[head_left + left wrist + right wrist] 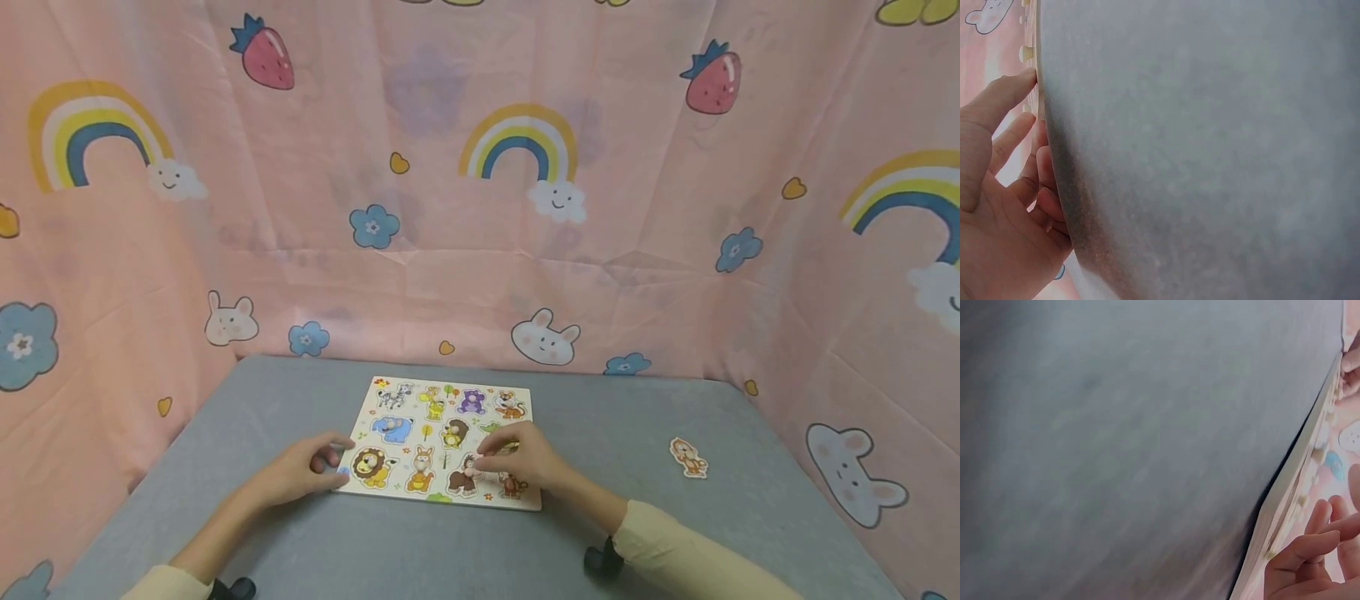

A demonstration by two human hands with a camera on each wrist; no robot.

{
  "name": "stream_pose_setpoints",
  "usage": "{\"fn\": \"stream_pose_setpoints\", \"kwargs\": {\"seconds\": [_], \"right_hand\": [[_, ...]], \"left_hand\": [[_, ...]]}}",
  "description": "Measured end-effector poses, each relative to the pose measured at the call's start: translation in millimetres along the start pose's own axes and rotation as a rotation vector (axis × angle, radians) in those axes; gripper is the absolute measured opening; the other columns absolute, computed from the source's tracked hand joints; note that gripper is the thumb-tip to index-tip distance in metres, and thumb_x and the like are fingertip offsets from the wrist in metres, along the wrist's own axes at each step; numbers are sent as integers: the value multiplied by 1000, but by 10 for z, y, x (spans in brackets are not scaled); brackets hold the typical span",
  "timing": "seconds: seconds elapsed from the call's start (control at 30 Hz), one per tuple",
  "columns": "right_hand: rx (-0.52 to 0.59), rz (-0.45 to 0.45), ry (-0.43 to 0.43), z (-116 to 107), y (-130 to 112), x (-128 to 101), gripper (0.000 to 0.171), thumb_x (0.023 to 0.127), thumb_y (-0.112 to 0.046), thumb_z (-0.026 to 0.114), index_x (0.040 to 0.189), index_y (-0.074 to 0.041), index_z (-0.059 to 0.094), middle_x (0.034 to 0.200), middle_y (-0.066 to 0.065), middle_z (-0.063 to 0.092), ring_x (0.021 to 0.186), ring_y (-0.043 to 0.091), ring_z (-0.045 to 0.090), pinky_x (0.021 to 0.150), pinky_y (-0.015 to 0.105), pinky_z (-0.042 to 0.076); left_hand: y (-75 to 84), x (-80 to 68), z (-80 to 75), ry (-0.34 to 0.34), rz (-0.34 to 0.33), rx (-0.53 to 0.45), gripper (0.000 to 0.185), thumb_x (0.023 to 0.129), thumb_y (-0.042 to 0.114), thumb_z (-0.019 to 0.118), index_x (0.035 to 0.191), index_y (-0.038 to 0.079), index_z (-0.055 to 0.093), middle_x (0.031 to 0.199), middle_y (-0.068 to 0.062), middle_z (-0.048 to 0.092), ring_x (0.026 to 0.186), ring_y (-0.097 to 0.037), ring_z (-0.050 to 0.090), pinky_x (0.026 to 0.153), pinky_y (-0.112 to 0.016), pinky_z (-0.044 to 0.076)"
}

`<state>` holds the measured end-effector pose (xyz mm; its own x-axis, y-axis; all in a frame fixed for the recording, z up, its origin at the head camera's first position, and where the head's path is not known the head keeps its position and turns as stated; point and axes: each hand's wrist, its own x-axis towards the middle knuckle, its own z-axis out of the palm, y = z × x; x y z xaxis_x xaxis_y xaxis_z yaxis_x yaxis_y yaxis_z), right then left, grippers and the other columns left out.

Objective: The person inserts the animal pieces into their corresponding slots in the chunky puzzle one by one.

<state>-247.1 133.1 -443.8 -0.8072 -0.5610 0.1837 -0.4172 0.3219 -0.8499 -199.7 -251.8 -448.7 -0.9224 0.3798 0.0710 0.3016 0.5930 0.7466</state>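
Observation:
A white puzzle board [408,493] with knobbed animal pieces lies on the table. My left hand [306,468] rests at its left edge beside the lion piece [372,468], thumb and fingertips spread along the rim. In the left wrist view, a fingertip of the left hand [1007,181] touches the board's edge. Over the board's lower right is my right hand [528,457], fingers bent, close to the gorilla piece [462,482] and the monkey piece [513,487]. It partly covers the crocodile piece [489,427]. In the right wrist view, nothing shows within the right hand [1316,556].
One loose orange-brown animal piece [688,458] lies on the grey table [600,433], right of the board. A pink patterned curtain [420,283] hangs behind and at both sides. Dark straps [603,560] sit at the wrists below cream sleeves [675,542].

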Motion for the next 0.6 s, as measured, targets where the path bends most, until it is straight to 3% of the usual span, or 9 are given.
{"fn": "stream_pose_setpoints", "kwargs": {"seconds": [0.33, 0.6], "right_hand": [[53, 42, 42, -297, 84, -141, 23, 89, -8, 79, 106, 6, 73, 92, 9, 69, 88, 25, 63, 69, 29, 50], [51, 54, 83, -603, 226, -324, 27, 90, -9, 78, 112, 6, 71, 102, 12, 71, 95, 23, 65, 79, 31, 54]], "left_hand": [[-15, 9, 2, 4, 2, -5, 47, 86, 15, 82, 126, 0, 63, 91, -2, 55, 75, -14, 50, 69, -30, 41], [5, -1, -4, -1, 7, -15, 46, 87, 15, 81, 126, 0, 62, 91, -3, 55, 75, -14, 49, 69, -30, 40]]}}
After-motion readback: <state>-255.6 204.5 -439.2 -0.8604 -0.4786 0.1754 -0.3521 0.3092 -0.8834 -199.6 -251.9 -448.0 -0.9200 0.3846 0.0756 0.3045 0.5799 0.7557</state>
